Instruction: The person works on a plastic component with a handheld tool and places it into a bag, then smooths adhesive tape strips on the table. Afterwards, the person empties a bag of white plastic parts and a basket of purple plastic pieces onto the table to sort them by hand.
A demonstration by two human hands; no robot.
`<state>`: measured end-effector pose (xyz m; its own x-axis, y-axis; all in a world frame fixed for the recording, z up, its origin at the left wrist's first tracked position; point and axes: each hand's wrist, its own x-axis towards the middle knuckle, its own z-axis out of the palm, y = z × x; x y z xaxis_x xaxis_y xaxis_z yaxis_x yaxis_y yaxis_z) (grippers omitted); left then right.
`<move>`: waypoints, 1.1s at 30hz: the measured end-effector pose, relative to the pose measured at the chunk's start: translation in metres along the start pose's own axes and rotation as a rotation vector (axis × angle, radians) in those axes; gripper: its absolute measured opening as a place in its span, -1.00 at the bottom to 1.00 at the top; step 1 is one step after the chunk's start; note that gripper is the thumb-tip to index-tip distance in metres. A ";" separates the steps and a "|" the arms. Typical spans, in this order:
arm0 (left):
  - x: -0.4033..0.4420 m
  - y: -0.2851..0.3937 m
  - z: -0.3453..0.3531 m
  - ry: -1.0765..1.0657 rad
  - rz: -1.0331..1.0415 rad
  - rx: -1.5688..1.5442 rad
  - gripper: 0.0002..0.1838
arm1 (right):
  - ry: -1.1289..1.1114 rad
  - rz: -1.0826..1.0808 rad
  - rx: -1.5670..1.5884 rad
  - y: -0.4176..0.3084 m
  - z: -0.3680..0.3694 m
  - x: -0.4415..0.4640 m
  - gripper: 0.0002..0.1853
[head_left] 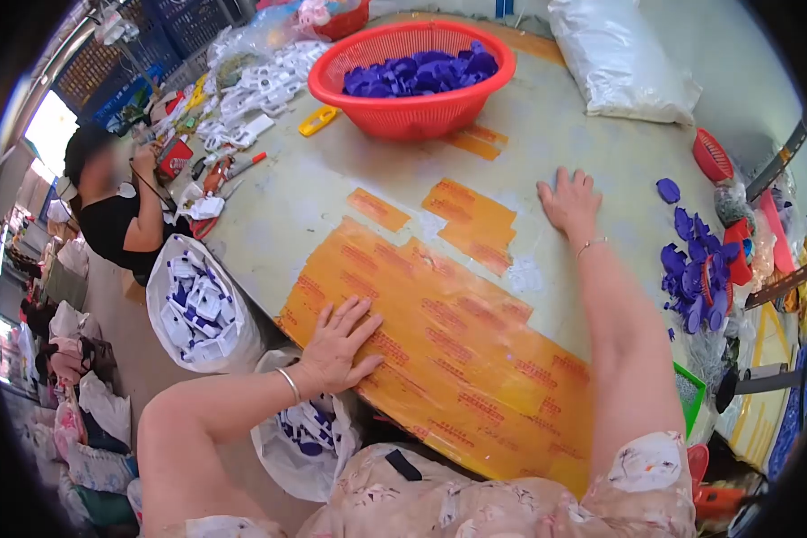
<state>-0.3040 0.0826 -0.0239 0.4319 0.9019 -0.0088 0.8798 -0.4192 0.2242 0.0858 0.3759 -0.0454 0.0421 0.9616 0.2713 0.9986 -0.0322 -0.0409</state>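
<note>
My left hand (339, 348) lies with its fingers spread on the orange printed tape (439, 332) that covers the table's near edge. It holds nothing. Farther forward and to the right, my right hand (571, 204) rests on the pale tabletop (332, 193), fingers apart and nothing in them. A red plastic basket (412, 115) filled with purple pieces (421, 73) stands at the far middle of the table. More purple pieces (695, 278) lie loose in a pile to the right of my right arm.
At the left, a person in black (117, 220) sits by white parts (260, 81) and tools. White sacks (202, 354) of white and purple parts stand below the table's left edge. A stuffed white bag (628, 63) lies at the back right; a green tray (690, 403) is lower right.
</note>
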 end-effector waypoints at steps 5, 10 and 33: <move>0.002 -0.002 -0.002 -0.032 0.002 0.005 -0.26 | -0.028 -0.040 0.002 0.001 0.015 0.046 -0.42; 0.007 -0.002 -0.006 -0.079 -0.005 -0.006 -0.27 | -0.124 0.000 -0.014 -0.004 0.014 0.073 -0.39; 0.000 -0.003 -0.004 -0.071 -0.072 -0.053 -0.29 | -0.015 0.051 0.042 -0.024 0.008 -0.014 -0.38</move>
<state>-0.3072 0.0846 -0.0202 0.3827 0.9190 -0.0952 0.8981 -0.3459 0.2716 0.0613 0.3656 -0.0561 0.0919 0.9631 0.2529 0.9931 -0.0699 -0.0944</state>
